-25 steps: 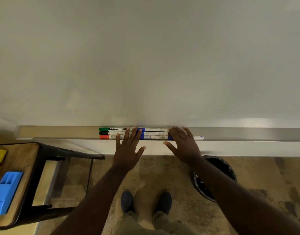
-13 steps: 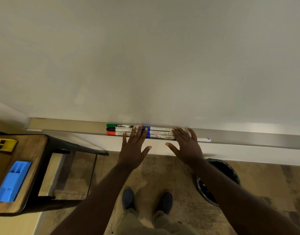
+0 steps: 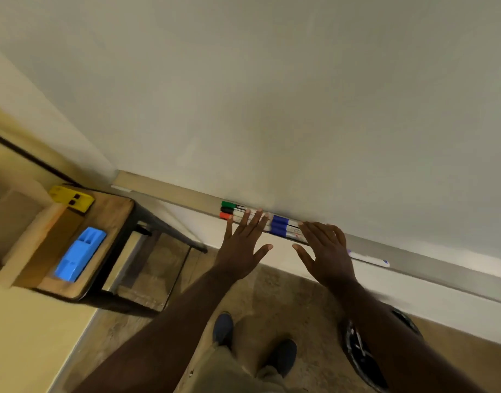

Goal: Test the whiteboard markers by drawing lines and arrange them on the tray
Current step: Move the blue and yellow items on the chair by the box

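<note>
Several markers lie side by side on the metal tray point(image 3: 170, 191) under the blank whiteboard point(image 3: 272, 95): a green-capped marker point(image 3: 229, 205), a black-capped marker point(image 3: 227, 210), a red-capped marker point(image 3: 225, 215) and two blue-capped markers point(image 3: 280, 224). One more marker point(image 3: 369, 259) lies alone further right on the tray. My left hand point(image 3: 242, 245) is spread flat with its fingertips on the left markers' barrels. My right hand point(image 3: 327, 251) is also spread, its fingers resting over the right ends of the blue markers. Neither hand grips anything.
A wooden stool point(image 3: 110, 219) with a black frame stands at the left, carrying a blue eraser point(image 3: 79, 252) and a yellow eraser point(image 3: 70, 197). A dark bin point(image 3: 359, 355) sits on the floor below my right arm. My shoes point(image 3: 223, 326) show at the bottom.
The view has tilted and swung, so the tray now slants down to the right. Both hands stay spread over the markers in nearly the same places.
</note>
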Demonstrator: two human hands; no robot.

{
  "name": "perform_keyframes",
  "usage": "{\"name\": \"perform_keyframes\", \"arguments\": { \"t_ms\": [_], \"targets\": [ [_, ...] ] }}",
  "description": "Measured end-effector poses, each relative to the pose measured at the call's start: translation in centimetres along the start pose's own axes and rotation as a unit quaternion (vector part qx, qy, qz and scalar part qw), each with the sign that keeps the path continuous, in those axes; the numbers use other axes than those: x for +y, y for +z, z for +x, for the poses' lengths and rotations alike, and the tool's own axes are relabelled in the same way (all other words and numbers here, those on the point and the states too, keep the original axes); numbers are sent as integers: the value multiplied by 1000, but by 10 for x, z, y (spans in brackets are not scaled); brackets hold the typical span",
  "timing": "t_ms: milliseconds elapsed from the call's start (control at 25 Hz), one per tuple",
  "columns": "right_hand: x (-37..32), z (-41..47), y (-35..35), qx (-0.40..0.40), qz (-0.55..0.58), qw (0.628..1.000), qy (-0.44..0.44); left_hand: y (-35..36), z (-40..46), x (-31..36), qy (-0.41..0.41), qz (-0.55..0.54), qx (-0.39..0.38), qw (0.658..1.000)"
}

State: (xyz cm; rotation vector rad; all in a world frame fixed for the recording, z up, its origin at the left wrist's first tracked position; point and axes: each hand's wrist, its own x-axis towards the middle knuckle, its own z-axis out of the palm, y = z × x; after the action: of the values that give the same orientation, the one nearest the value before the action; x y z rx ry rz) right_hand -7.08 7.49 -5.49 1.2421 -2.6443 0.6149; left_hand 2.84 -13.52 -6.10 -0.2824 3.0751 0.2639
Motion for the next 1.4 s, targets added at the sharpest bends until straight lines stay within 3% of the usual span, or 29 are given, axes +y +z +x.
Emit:
{"name": "perform_keyframes", "arguments": {
  "t_ms": [200, 600, 1000, 1400],
  "targets": [
    [-50, 42, 24, -19, 49, 992, -111, -34, -36, -42, -63, -30, 45, 997],
    [-200, 118, 99, -84, 122, 966, -214, -59, -129, -175, -219, -88, 92, 967],
    [-340, 164, 179, -127, 159, 942, -267, -39, -217, -299, -329, -173, 117, 921],
    [-406, 193, 223, -211, 152, 923, -285, -27, -254, -335, -391, -176, 110, 897]
  ]
}}
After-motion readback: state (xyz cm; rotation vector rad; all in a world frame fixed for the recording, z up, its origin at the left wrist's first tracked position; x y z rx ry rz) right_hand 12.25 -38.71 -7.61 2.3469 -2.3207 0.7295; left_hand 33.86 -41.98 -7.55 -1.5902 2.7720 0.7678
